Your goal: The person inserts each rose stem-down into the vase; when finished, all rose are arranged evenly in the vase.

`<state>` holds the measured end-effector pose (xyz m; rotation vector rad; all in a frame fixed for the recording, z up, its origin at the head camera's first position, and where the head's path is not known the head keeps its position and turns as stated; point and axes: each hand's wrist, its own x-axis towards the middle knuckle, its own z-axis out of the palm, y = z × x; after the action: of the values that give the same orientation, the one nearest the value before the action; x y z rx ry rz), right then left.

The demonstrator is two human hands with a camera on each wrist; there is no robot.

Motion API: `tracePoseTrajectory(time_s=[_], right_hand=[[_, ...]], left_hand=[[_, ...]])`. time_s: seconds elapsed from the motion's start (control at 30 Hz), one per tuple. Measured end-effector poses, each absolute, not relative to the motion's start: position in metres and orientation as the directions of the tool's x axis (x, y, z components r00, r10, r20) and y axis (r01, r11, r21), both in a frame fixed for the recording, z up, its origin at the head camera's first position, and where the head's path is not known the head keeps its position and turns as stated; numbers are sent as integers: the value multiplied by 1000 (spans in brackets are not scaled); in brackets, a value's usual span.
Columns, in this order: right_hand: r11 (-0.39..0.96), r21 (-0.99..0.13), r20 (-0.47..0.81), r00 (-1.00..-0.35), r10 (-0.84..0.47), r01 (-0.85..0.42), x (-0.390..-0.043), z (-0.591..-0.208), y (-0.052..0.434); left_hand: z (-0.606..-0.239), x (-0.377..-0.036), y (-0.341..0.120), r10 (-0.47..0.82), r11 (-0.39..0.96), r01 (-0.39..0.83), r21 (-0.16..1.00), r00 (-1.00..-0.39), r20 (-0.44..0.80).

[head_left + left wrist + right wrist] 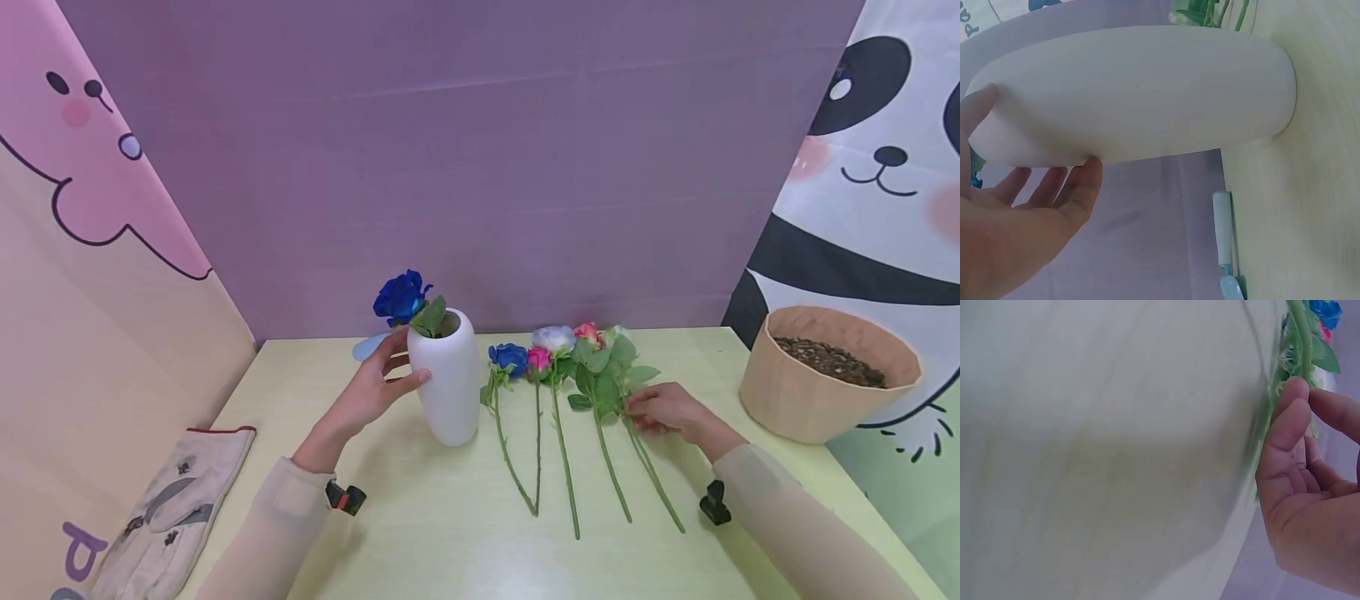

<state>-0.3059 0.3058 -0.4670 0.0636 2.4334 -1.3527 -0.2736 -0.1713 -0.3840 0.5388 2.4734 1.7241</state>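
A white vase stands on the pale yellow table with a blue rose in it. My left hand holds the vase's upper left side, thumb in front and fingers behind; the left wrist view shows the left hand spanning the vase. Several cut flowers lie side by side to the vase's right, heads away from me. My right hand pinches the stem of the rightmost flower. In the right wrist view the right hand has its fingertips on that green stem.
A tan pot of soil stands at the table's right rear. A work glove lies at the left edge. A pale blue tool lies behind the vase. Purple and cartoon-printed panels wall in the table.
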Motion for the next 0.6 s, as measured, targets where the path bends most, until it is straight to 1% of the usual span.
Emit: tracePoseTrajectory(time_s=[0.2,0.43,0.6], right_hand=[[529,-829,-290,-947,-135,178,-302,-453,307],[509,-848,-252,-957,-143,147,-307,-443,308],[472,-870,-235,-961,-143,143,-307,-430,305]], left_hand=[[-387,-274,-171,306,294,255,921,-938,162],[-389,-274,-172,284,305,280,910,-939,194],[-389,-274,-173,280,306,286,908,-939,201]])
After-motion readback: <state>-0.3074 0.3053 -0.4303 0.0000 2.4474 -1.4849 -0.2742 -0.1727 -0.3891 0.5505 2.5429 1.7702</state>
